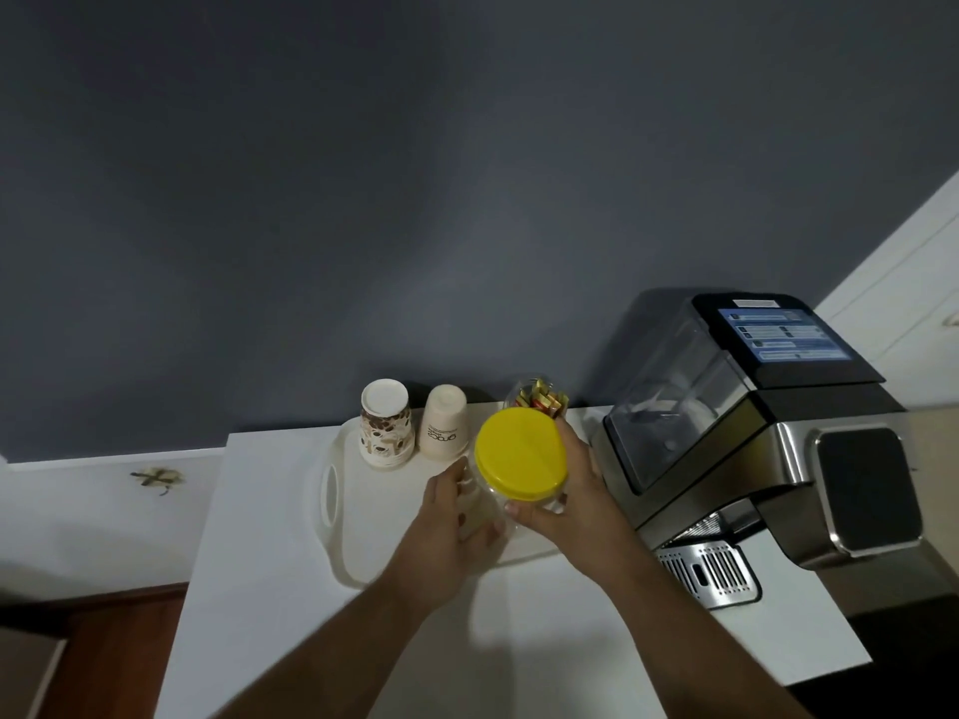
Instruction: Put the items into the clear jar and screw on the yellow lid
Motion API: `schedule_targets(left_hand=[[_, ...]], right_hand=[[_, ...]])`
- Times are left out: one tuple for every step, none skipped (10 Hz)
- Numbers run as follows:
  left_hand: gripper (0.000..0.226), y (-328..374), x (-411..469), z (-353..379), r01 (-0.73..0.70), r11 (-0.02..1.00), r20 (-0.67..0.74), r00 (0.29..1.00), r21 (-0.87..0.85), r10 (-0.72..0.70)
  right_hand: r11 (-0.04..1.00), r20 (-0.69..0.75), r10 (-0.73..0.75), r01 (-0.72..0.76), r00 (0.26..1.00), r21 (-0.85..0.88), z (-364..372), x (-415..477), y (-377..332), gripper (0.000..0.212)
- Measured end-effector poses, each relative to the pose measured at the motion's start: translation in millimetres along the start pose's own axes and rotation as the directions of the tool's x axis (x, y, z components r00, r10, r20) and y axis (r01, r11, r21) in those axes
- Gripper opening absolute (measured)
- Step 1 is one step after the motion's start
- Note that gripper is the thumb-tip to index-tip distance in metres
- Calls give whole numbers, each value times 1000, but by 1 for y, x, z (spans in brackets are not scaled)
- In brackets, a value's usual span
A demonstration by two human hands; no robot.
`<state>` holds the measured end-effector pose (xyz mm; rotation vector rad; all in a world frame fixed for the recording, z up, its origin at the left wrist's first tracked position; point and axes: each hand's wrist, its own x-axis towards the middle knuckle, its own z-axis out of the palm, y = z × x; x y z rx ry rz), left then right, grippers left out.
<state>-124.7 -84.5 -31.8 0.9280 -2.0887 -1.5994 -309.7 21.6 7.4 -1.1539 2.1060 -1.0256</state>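
Observation:
The clear jar [485,505] is held up over the white tray [358,537], tilted toward me, with the yellow lid [520,453] on its mouth. My left hand [451,531] wraps the jar's clear body from the left. My right hand [565,503] grips the jar just under the lid from the right, fingers behind it. Behind the lid, a clear container of red and gold sachets [542,399] stands near the wall. I cannot tell what the jar holds.
Two upside-down stacks of paper cups [386,422] [444,422] stand at the tray's back. A steel and black coffee machine [752,433] fills the right side of the white counter [545,625]. The grey wall is close behind.

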Motion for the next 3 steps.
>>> schedule_targets(left_hand=[[90,1,0,-4,-6,998,17,1000,55,5],[91,-3,0,-11,-40,989,62,998,141,31],[88,-12,-9,-21,-58,955,29,998,292,52]], right_hand=[[1000,-8,-1,1,1000,16,1,-1,3,125],[999,-7,-10,10,1000,45,1,-1,3,127],[996,-6,-45,46,999,73,1,-7,2,132]])
